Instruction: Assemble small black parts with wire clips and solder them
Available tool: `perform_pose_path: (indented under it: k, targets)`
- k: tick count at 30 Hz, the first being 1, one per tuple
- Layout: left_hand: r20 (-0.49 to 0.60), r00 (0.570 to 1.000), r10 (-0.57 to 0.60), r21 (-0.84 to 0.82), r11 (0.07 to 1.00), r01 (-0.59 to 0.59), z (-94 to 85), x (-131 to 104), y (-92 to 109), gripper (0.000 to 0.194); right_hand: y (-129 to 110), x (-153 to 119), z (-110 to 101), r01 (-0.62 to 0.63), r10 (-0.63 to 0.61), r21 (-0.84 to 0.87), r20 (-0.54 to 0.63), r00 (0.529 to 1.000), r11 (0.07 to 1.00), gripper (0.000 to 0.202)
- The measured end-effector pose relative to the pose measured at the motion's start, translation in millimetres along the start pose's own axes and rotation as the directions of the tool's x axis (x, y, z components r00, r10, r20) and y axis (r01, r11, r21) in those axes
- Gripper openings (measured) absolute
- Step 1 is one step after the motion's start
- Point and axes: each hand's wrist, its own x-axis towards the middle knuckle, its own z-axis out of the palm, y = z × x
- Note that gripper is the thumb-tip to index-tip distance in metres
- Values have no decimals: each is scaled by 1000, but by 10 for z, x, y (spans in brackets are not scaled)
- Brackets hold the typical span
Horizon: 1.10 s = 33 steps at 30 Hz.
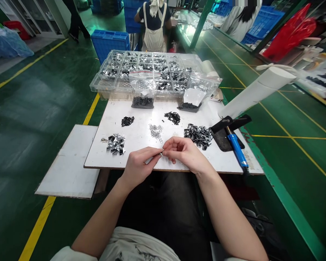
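My left hand (141, 161) and my right hand (183, 152) meet over the front edge of the white tabletop (141, 136). Thumb and forefinger of each pinch a tiny dark and shiny part (160, 153), mostly hidden by the fingertips. Just beyond lies a scatter of small silvery wire pieces (155, 131). Left of my hands is a pile of shiny metal pieces (116, 144), with a small black heap (127, 121) behind it. Another black heap (172, 117) sits farther back. To the right is a larger pile of black, glossy parts (198, 136).
A clear compartment box (97, 85) full of small parts spans the back, with two plastic bags (142, 101) (191, 98) before it. On the right are a blue-handled tool (237, 150) and a leaning white tube (256, 92). A white side board (70, 163) adjoins left. People work beyond.
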Motion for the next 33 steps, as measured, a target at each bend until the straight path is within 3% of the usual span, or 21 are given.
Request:
perform_pose_path:
  k: [11,19,24,29,33]
  targets:
    - [-17,1000,0,-19,1000,0,-5,-1,5,20,55,8,5,3,-3,74,1,1000,997,31]
    - [-41,990,-138,-149,980,130,-12,13,56,12,107,-151,115,128,-148,-160,-123,981,979,25]
    - [-1,949,-316,-280,911,304,-29,34,58,11,169,-277,160,336,-391,-359,-92,916,871,8]
    - [64,909,-412,-379,832,404,-58,61,73,15,245,-310,199,527,-607,-474,-19,795,705,22]
    - [85,892,-445,-419,796,437,-66,66,67,18,325,-274,231,580,-688,-554,19,726,597,31]
